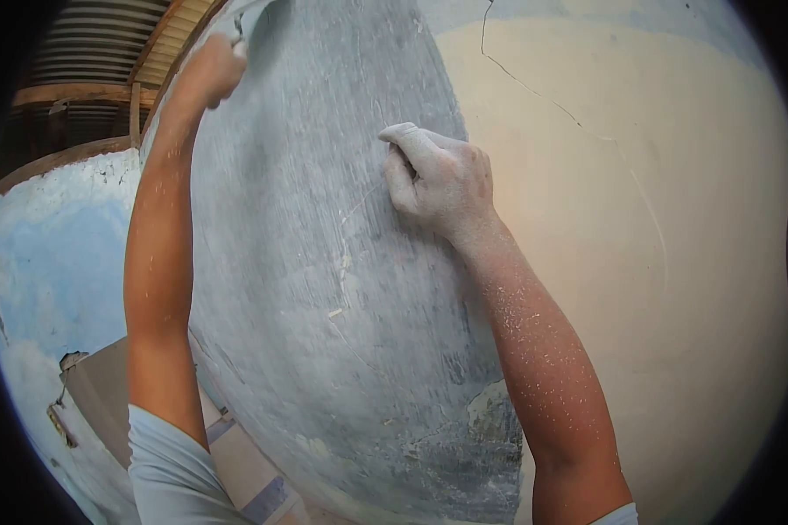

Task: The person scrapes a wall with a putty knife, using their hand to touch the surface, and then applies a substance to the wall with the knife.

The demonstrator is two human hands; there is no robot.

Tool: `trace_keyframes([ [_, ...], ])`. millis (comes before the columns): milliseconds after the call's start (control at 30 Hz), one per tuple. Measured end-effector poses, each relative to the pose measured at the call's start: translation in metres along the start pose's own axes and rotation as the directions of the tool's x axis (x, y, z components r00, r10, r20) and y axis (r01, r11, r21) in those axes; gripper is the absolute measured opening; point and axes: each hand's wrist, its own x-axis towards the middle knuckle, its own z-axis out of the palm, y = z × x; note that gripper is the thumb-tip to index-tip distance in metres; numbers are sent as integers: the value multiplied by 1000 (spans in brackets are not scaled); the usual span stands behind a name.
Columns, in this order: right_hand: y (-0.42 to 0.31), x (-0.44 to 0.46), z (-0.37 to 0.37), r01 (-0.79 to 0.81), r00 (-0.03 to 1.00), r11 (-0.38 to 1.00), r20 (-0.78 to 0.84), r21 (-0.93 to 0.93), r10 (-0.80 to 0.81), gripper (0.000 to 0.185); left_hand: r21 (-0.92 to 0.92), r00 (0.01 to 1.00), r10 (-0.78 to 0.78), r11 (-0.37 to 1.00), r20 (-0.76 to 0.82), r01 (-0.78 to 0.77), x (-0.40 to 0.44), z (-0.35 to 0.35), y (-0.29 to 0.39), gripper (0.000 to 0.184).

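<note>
- Nearest, bare arms (552, 350), reaching forward; best driven from the shoulder, for an even stroke.
- Beyond, wall (718, 262), cream on the right, with grey patch (280, 219) on the left; likely to reward light, level pressure.
- Down the middle of the grey, thin crack (335, 313); worth crossing gently, to spare loose edges.
- Just before the grey, near the cream, dusty right hand (442, 179), fingers curled together; cannot tell of anything inside.
- Far left, left hand (212, 70), fingers clamped on tool (254, 16), far up by the wall; keep grip firm, angle steady.
</note>
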Motion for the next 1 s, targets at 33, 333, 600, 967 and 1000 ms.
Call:
trace_keyframes([
  [33,1,0,-1,0,1000,1000,-4,3,0,17,4,1000,2,1000,-2,-2,2,0,3,30],
  [333,-1,1,0,-70,997,998,32,2,70,18,55,999,36,998,26,-37,74,17,-1,27],
  [600,-2,1,-1,-27,999,1000,28,-14,28,18,134,998,52,989,32,-56,48,11,-15,31],
  [967,19,0,4,30,1000,989,11,-147,-29,25,-474,990,12,879,138,55,-100,86,-120,33],
  [1000,23,1,5,32,999,986,31,-163,-28,25,-534,991,0,843,131,71,-208,51,-98,33],
])
